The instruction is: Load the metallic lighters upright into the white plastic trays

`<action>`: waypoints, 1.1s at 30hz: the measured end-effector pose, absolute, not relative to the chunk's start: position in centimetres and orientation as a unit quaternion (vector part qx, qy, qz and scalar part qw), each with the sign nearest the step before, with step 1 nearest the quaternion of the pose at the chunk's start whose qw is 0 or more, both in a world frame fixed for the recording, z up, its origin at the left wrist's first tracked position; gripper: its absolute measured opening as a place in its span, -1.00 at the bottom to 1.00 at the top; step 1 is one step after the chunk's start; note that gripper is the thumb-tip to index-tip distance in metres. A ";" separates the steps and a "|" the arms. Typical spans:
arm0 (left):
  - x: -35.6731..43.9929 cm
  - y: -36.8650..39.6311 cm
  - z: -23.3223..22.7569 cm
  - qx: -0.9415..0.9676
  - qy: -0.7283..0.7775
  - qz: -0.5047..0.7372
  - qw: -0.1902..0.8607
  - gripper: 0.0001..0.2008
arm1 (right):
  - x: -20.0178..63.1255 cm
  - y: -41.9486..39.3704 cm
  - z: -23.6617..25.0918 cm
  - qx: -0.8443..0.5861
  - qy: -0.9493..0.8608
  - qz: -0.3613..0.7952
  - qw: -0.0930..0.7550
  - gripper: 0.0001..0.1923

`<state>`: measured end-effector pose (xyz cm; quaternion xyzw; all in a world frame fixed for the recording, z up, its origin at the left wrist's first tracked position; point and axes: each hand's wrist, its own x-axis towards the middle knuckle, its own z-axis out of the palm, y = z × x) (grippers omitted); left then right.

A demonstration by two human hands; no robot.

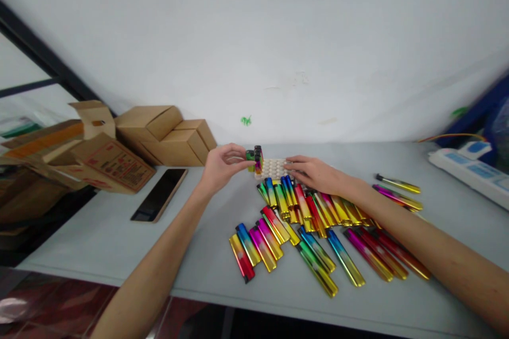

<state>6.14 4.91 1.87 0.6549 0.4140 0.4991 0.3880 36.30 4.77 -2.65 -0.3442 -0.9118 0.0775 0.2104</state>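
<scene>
A white tray [277, 168] with rows of small holes lies near the wall. Several metallic lighters [258, 161] with black tops stand upright at its left end. My left hand [225, 167] is closed there, thumb and fingers around a lighter with a green top part; its exact grip is partly hidden. My right hand [314, 174] holds the tray's right end, fingers reaching over its edge. In front of the tray lies a pile of shiny lighters [302, 201] in gold, blue, green, red and purple. More lighters [258, 249] lie loose nearer the table's front edge.
A black-screened phone [159, 195] lies left of my left forearm. Cardboard boxes [167, 135] stand at the back left, beside an opened carton [115, 164]. On the right are a white power strip [473, 175] and a few separate lighters [397, 184]. The wall bounds the table behind.
</scene>
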 end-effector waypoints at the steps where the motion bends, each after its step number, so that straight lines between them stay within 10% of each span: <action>1: 6.0 5.1 1.7 0.663 0.417 0.485 0.388 -0.56 | 36.3 4.8 -2.6 -0.342 -0.912 0.079 0.211 -0.61; 26: 6.0 5.8 0.2 0.736 0.458 0.379 0.323 -0.52 | 36.3 4.8 -2.6 -0.339 -0.912 0.084 0.213 -0.61; 33: 6.4 3.0 4.4 0.771 0.499 0.368 0.148 -0.45 | 36.3 4.5 -2.2 -0.343 -0.913 0.079 0.207 -0.60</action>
